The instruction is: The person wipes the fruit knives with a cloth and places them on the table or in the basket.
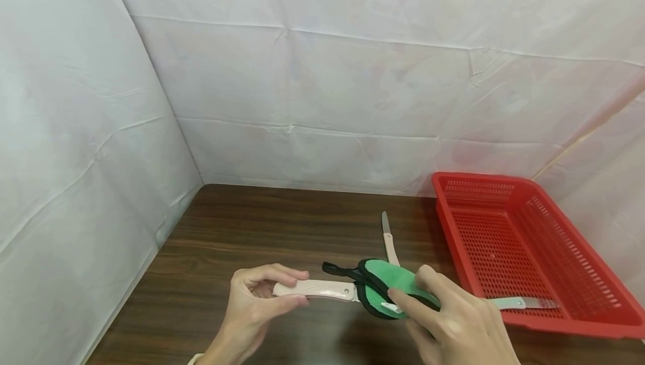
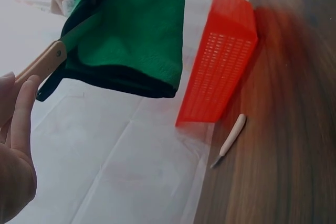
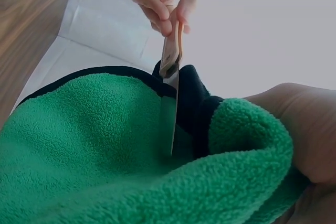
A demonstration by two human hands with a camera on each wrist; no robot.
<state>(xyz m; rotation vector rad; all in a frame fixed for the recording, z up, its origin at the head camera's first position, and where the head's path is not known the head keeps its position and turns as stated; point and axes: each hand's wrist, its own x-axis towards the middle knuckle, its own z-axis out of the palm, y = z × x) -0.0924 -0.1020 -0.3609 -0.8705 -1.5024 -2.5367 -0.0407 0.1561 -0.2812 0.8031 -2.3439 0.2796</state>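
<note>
Left hand (image 1: 254, 303): gripping 1 knife (image 1: 318, 290), left of basket (image 1: 579, 326)
Right hand (image 1: 456, 320): clamped on cloth (image 1: 388, 272), near basket
Blade (image 3: 170, 121): might nick fingers (image 1: 417, 310) if pressed edge-first

**Partly Covered, Partly Cut Off**

In the head view, the folded, fleecy green cloth with black edging (image 1: 385, 270) covers most of the blade of the knife with smooth, pale pink handle (image 1: 317, 289); in the right wrist view, where its tip ends is hard to tell. Behind the cloth, a second pale-handled knife (image 1: 389, 246) has its handle end hidden. To the cloth's right, the right hand (image 1: 458, 320) hides the handle end of a knife with pale green handle (image 1: 511, 303), whose blade looks blurred. Farther right, the picture's edge cuts the red, perforated plastic basket (image 1: 453, 247). Left of the cloth, only a scrap of cream sleeve (image 1: 195, 359) shows.
</note>
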